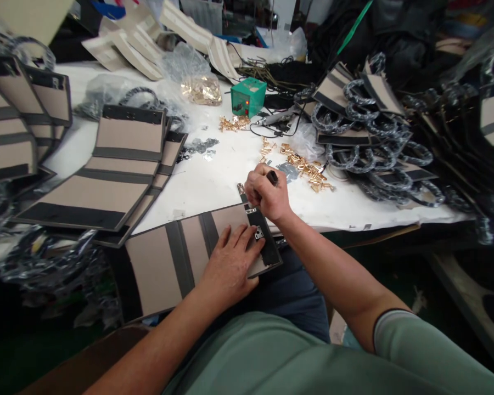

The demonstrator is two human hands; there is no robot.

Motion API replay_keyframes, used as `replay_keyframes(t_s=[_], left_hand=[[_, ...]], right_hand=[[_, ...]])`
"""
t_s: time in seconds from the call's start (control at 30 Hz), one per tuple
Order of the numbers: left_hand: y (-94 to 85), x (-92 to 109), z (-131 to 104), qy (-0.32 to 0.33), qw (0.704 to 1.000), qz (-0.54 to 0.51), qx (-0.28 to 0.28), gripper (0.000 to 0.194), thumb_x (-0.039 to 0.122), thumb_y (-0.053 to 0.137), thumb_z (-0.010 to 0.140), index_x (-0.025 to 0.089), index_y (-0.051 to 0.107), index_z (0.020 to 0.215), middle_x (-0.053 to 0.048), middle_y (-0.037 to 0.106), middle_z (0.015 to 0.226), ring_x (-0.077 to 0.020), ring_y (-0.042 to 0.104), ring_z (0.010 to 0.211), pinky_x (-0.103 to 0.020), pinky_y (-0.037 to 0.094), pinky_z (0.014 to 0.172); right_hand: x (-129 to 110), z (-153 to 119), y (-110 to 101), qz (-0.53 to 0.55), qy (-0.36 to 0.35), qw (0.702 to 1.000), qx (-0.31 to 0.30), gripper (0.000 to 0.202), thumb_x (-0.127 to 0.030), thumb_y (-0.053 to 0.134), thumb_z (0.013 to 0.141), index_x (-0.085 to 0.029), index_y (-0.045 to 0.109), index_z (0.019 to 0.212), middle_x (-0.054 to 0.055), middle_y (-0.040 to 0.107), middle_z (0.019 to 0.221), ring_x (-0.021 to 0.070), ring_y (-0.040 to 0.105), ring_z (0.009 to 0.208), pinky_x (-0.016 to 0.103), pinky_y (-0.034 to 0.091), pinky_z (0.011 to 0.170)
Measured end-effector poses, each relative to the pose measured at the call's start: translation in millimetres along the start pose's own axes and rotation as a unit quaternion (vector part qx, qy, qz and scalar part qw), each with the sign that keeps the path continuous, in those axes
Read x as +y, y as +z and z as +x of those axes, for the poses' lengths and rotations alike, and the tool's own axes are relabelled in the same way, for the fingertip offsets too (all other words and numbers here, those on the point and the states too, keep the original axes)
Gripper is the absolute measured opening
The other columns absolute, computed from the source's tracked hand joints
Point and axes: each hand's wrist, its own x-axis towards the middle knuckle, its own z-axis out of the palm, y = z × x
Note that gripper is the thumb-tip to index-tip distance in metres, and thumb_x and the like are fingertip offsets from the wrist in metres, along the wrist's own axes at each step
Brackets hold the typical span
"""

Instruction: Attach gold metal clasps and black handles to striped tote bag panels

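Observation:
A long beige panel with dark bands and black ends (154,269) lies slanted across the table's front edge and my lap. My left hand (229,266) rests flat on it with its fingers stretched, the fingertips beside a small metal plate (258,233) on the black end strip. My right hand (267,192) is closed in a fist around a dark-handled tool (272,177). The tool's working end is hidden by the fist, so its kind cannot be told. Just below that fist, a second metal piece (250,209) sits at the panel's far corner.
Stacked similar panels (119,164) stand to the left. A green box with a red light (248,97) is at the back, with gold-coloured metal parts (307,164) scattered nearer. Panels with plastic-wrapped handles (370,131) are piled on the right. A soldering-iron-like grey tool (278,117) lies between.

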Motion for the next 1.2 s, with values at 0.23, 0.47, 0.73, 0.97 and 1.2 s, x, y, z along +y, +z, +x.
replay_keyframes(t_s=[0.23, 0.47, 0.73, 0.97, 1.2], left_hand=[[7.0, 4, -6, -0.015, 1.000, 0.002, 0.012, 0.081, 0.036, 0.078, 0.074, 0.025, 0.050, 0.149, -0.012, 0.039, 0.163, -0.0362, 0.031, 0.152, -0.060, 0.021, 0.127], [10.3, 3, -5, -0.014, 1.000, 0.003, 0.016, 0.080, 0.035, 0.077, 0.074, 0.024, 0.051, 0.149, -0.012, 0.037, 0.164, -0.0366, 0.030, 0.152, -0.061, 0.020, 0.126], [11.8, 2, -5, -0.008, 0.999, 0.010, 0.031, 0.078, 0.039, 0.078, 0.076, 0.024, 0.053, 0.149, -0.012, 0.039, 0.163, -0.0368, 0.034, 0.150, -0.061, 0.022, 0.126], [14.2, -2, -1, -0.005, 0.999, 0.014, 0.051, 0.077, 0.041, 0.078, 0.076, 0.025, 0.055, 0.147, -0.012, 0.043, 0.161, -0.0379, 0.036, 0.150, -0.062, 0.024, 0.125], [13.6, -4, -2, 0.005, 0.999, 0.009, 0.047, 0.080, 0.043, 0.078, 0.077, 0.024, 0.052, 0.150, -0.012, 0.043, 0.161, -0.0372, 0.037, 0.149, -0.061, 0.023, 0.125]], right_hand=[[-5, -11, -5, -0.017, 0.008, 1.000, 0.003, 0.034, -0.039, 0.064, 0.086, -0.023, 0.047, 0.062, -0.007, 0.046, 0.046, 0.0097, 0.037, 0.042, 0.025, 0.030, 0.044], [-5, -40, -22, 0.068, 0.017, 0.997, 0.033, 0.036, -0.042, 0.067, 0.088, -0.023, 0.047, 0.065, -0.007, 0.047, 0.047, 0.0093, 0.038, 0.038, 0.025, 0.029, 0.039], [0, -41, -24, 0.077, 0.027, 0.996, 0.027, 0.035, -0.040, 0.068, 0.088, -0.022, 0.049, 0.065, -0.007, 0.049, 0.048, 0.0088, 0.039, 0.039, 0.023, 0.030, 0.040], [4, -39, -22, 0.125, 0.042, 0.990, 0.047, 0.037, -0.044, 0.070, 0.087, -0.023, 0.045, 0.067, -0.008, 0.046, 0.048, 0.0082, 0.036, 0.037, 0.023, 0.028, 0.036], [0, -51, -26, 0.103, 0.037, 0.993, 0.041, 0.035, -0.040, 0.069, 0.088, -0.023, 0.047, 0.067, -0.008, 0.047, 0.049, 0.0085, 0.037, 0.039, 0.024, 0.029, 0.040]])
